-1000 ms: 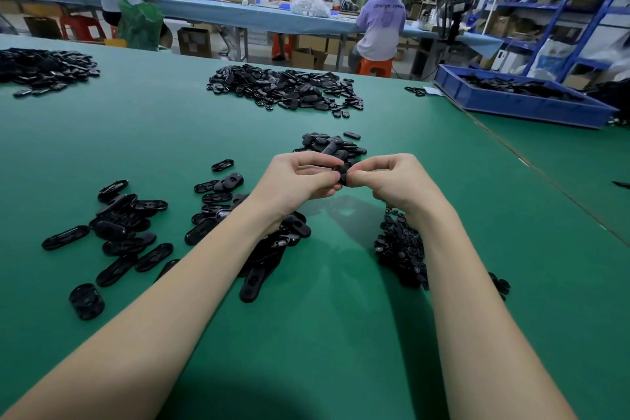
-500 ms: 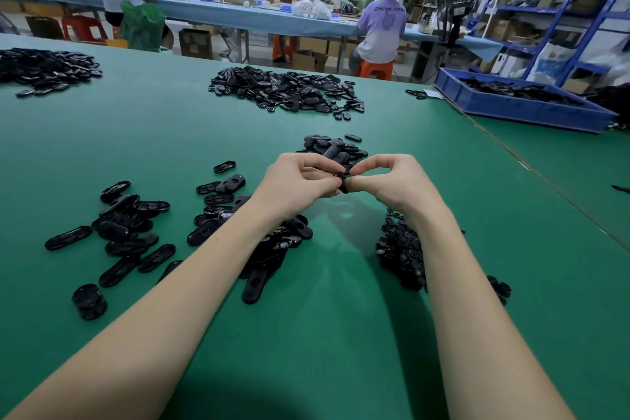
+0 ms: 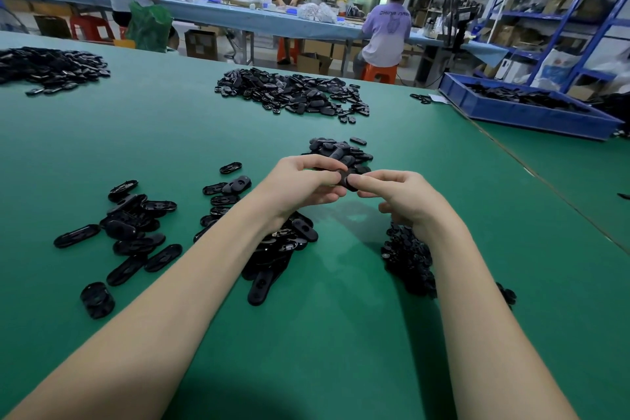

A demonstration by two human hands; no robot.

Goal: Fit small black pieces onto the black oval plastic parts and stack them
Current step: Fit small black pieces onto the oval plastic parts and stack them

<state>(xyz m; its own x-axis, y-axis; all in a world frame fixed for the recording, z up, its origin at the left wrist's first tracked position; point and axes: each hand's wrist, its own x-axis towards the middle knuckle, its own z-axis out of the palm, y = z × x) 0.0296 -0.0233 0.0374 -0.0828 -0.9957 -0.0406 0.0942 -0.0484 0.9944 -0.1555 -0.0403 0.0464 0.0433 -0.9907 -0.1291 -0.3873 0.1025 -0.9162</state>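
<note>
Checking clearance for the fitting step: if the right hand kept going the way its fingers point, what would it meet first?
The right hand points toward the left hand, so it would likely meet the black oval part pinched between them first, then the left hand's fingers. Depth is hard to judge.

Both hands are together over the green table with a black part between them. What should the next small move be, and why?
Probably press the small piece home with the right hand, then set the oval part on the stack just beyond. The left hand grips the part, the right fingertips pinch at its end, and whether the piece is seated is hidden.
</note>
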